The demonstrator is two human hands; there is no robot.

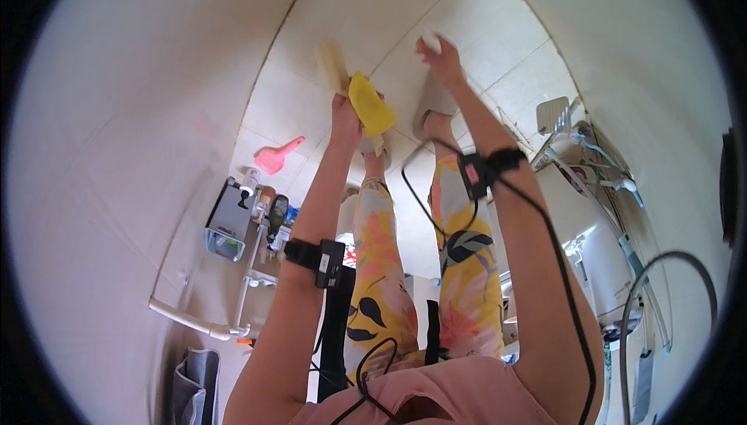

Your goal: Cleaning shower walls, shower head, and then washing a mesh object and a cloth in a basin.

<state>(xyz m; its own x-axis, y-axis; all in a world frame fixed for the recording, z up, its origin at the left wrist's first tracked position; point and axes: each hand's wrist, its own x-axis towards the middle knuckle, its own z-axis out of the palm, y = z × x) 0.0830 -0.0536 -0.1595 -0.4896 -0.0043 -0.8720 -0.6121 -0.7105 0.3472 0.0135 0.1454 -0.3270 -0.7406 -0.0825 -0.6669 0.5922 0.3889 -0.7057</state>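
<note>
My left hand (346, 123) is closed around a bright yellow cloth or glove-like piece (370, 104). From the same hand juts a beige, blurred flat item (332, 68), perhaps a brush; its exact kind cannot be told. A pale strip (378, 145) hangs below the yellow piece, over my left shoe. Off to the right, my right hand (443, 62) is raised over the tiled floor (402, 11), fingers apart and slightly blurred, with nothing seen in it.
A pink slotted scoop (272, 160) lies on the floor at left. Near it are a grey bin (230, 221), a white pump bottle (250, 180) and a dark bottle (279, 210). Long-handled cleaning tools (583, 177) and a white appliance-like body (575, 238) line the right wall. Cables loop from my forearms.
</note>
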